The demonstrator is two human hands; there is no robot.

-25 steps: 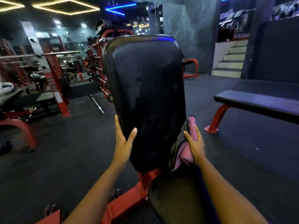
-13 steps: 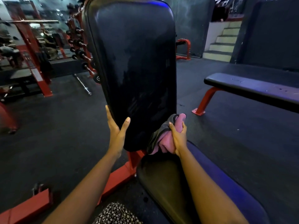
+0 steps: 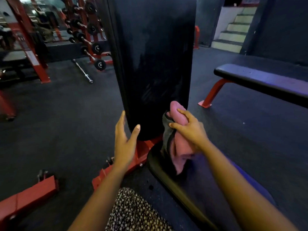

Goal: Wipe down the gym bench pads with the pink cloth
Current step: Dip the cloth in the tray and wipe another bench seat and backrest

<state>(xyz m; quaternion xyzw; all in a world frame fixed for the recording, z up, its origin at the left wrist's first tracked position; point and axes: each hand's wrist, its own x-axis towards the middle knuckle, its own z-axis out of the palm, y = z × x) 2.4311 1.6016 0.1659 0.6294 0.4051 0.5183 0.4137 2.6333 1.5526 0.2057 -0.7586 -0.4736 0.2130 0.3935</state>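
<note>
Padding of glossy black vinyl, the tall upright back pad (image 3: pixel 155 64), stands dead ahead at twelve o'clock on a red steel frame (image 3: pixel 145 147). The left hand (image 3: pixel 124 142) is spread at the pad's lower corner, at about seven o'clock on it. Its fingers are straight along the side edge and its thumb lies flat on the front face, holding nothing. The right hand (image 3: pixel 190 130) has its fingers curled round a bunched pink cloth (image 3: pixel 178 112) with a grey fold. It presses the pink cloth against the pad's lower corner at five o'clock, and the loose end trails down onto the dark, rounded seat pad (image 3: pixel 163 170) beneath. A flat black bench on red legs (image 3: pixel 260 80) sits at two o'clock. A steel barbell (image 3: pixel 82 70) lies on the floor at ten o'clock, and pale steps (image 3: pixel 233 30) rise at one o'clock.
</note>
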